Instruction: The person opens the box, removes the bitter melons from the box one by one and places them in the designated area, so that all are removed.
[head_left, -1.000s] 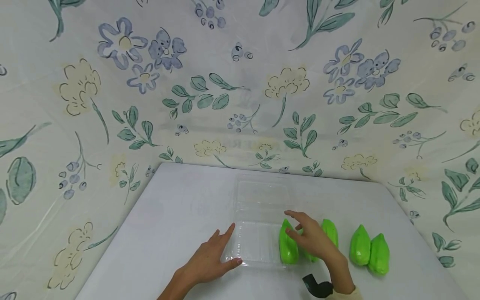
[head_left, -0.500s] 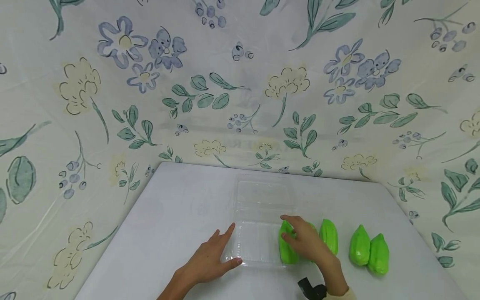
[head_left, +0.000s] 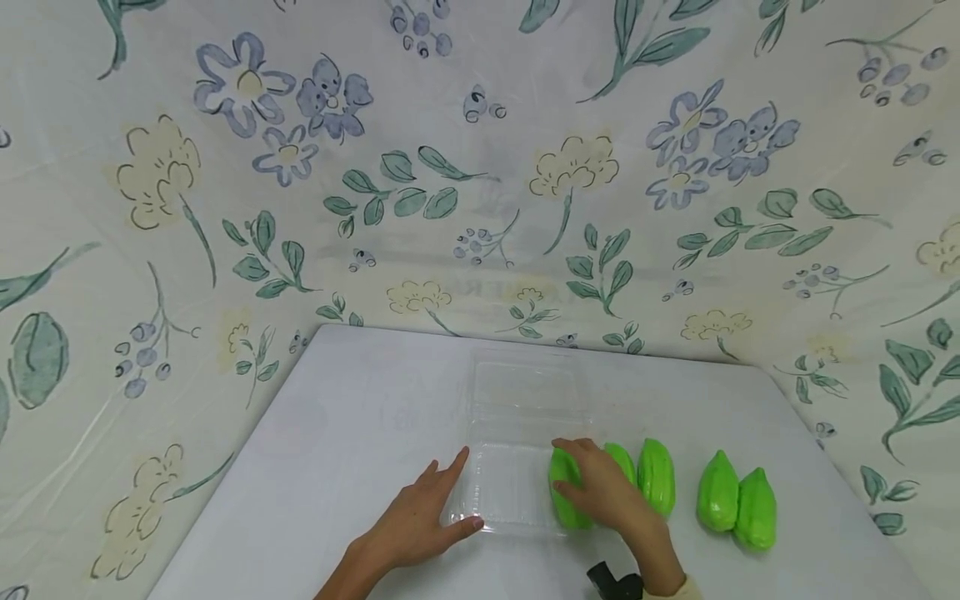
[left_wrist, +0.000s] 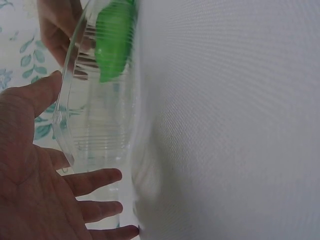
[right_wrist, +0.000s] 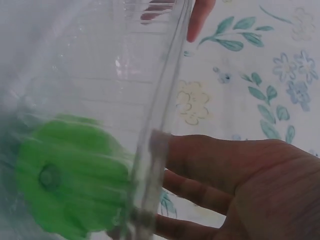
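Note:
A clear plastic clamshell box [head_left: 510, 492] lies opened out on the table, its lid [head_left: 525, 390] flat behind the base. Inside the base's right end is a ridged green fruit that looks like a star fruit [head_left: 566, 504]. My left hand [head_left: 415, 518] keeps its fingers spread at the base's left side; its thumb meets the rim in the left wrist view. Above the fruit is my right hand [head_left: 603, 492], thumb and forefinger extended toward its left side. In the right wrist view the thumb touches the rim, with the fruit [right_wrist: 75, 175] seen through the wall.
Two similar green fruits [head_left: 657, 479] lie just right of the box, one partly behind my right hand. Another touching pair [head_left: 718, 492] lies farther right on the white table [head_left: 352, 400]. Floral cloth [head_left: 420, 250] hangs behind the table and at both sides.
My right hand has moved left and a little toward the front. The fruit in the box has shifted slightly left with it. My left hand has stayed in place.

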